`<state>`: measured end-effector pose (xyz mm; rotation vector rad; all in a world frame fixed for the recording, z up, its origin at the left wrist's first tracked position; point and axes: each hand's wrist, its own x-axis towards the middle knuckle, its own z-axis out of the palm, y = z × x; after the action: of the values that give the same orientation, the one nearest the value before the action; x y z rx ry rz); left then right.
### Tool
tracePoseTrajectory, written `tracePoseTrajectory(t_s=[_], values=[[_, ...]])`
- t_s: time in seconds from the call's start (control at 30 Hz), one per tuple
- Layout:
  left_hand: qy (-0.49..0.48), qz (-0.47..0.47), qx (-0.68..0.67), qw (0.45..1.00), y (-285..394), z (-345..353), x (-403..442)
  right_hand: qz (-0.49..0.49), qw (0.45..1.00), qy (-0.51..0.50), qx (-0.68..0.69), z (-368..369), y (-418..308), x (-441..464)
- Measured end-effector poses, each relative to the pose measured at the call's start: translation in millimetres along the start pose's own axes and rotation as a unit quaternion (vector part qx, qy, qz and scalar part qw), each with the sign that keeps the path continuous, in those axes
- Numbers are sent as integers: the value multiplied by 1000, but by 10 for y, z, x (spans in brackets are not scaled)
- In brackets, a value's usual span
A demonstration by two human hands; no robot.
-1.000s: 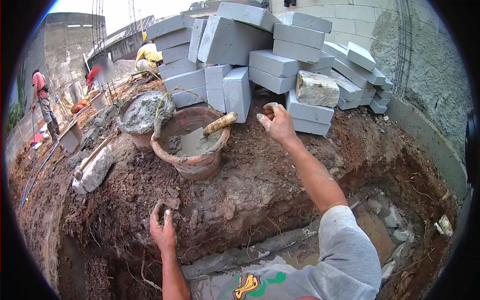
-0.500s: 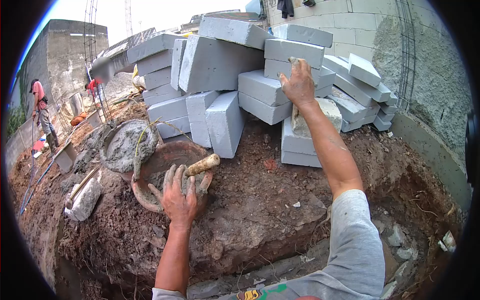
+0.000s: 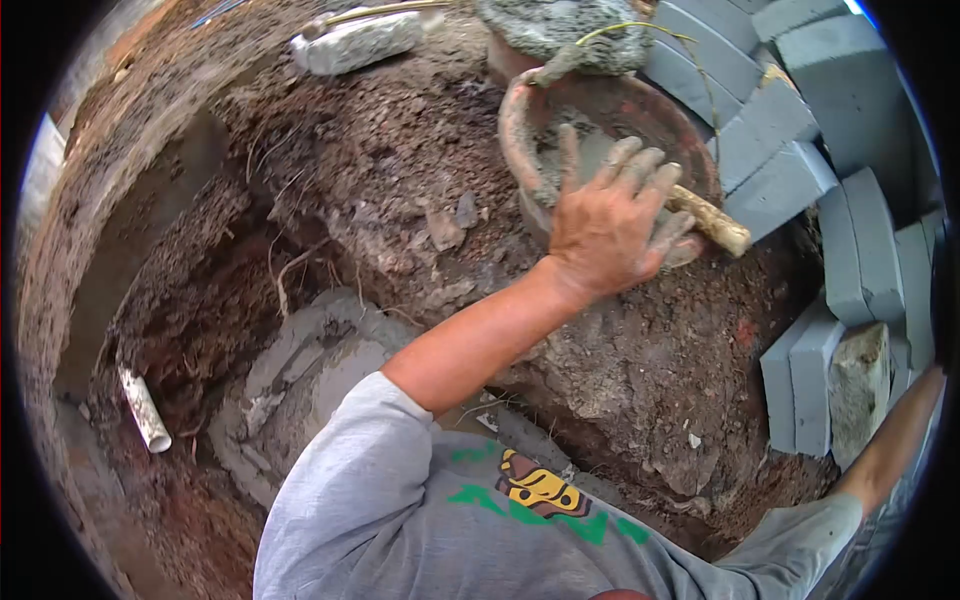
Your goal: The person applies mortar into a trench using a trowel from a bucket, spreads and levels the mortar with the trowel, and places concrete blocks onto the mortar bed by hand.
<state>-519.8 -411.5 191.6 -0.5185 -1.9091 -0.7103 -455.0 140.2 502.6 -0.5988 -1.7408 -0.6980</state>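
Observation:
My left hand point(image 3: 612, 220), smeared with grey mortar, lies over the near rim of a round basin point(image 3: 517, 140), fingers stretched and apart. I cannot tell how firmly it rests there. Right beside its fingers, a pale, worn cylindrical handle point(image 3: 722, 228) sticks out over the basin's rim; whatever tool it belongs to is hidden. Grey wet mortar point(image 3: 590, 150) shows inside the basin. Of my right arm only the forearm point(image 3: 890, 450) appears, at the right edge next to the grey blocks point(image 3: 800, 390); the hand itself is out of frame.
Behind the basin stands a second container heaped with mortar point(image 3: 575, 30). Stacked grey blocks point(image 3: 770, 125) fill the upper right. A mortar-crusted block point(image 3: 360, 42) lies at upper left. Below is a trench with wet mortar point(image 3: 320, 365), roots and a white pipe point(image 3: 145, 412).
The view has swung down and left, bringing the trench and white pipe into sight. My left hand stays at the basin. My right hand, earlier raised at the blocks, has left the frame.

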Motion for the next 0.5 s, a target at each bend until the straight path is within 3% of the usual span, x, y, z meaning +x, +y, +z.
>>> tracePoseTrajectory(t_s=[0.1,0.17,0.5], values=[[56,-43,-30,997,-20,81,-61,9,998,54,-35,-292,-438,-183],[86,-58,-50,993,-35,191,-80,39,996,57,-53,-388,-198,-194],[146,-60,-168,973,-39,160,-97,-32,999,-27,-18,-543,-359,-251]])
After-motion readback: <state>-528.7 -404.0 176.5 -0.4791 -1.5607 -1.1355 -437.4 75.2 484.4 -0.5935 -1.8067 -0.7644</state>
